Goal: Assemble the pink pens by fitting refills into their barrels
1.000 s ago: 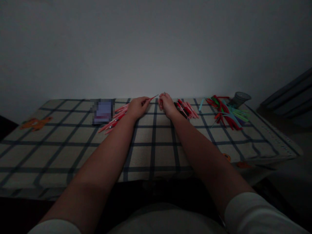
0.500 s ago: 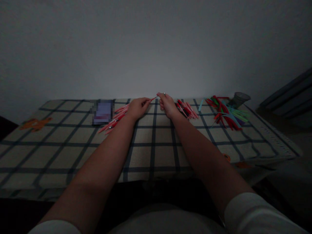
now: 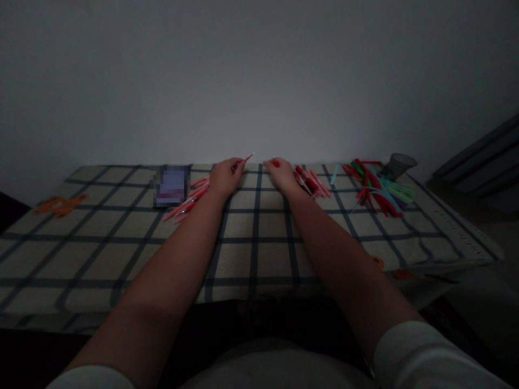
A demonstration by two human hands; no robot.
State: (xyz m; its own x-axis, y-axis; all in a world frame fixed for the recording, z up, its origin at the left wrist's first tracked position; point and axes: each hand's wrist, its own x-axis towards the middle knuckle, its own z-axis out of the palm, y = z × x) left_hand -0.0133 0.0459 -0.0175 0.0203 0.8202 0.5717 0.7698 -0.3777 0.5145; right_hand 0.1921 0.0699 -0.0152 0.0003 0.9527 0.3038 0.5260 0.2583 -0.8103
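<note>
Above the far part of the table, my left hand point(image 3: 227, 174) is closed in a pinch on a thin red pen point(image 3: 248, 157), whose pale tip points up and to the right. My right hand point(image 3: 280, 174) is closed round a small red pen piece point(image 3: 276, 162) with a silvery end; the rest of it is hidden in the fingers. A narrow gap separates the two hands. Beside my left wrist lie pink and red pens point(image 3: 187, 206), partly covered by the forearm. More pink, red and black pens point(image 3: 312, 182) lie just right of my right hand.
A checked cloth point(image 3: 239, 254) covers the table, with a wall behind it. A phone-like object point(image 3: 172, 186), blurred out, lies to the left. Farther right are colourful fuzzy strips point(image 3: 377, 186), a light blue strip point(image 3: 334, 174) and a tilted clear cup point(image 3: 399, 165).
My hands have drawn apart, and the thin red pen's tip has come away from my right fingers, now tilted more upward. More of the red piece shows in my right hand.
</note>
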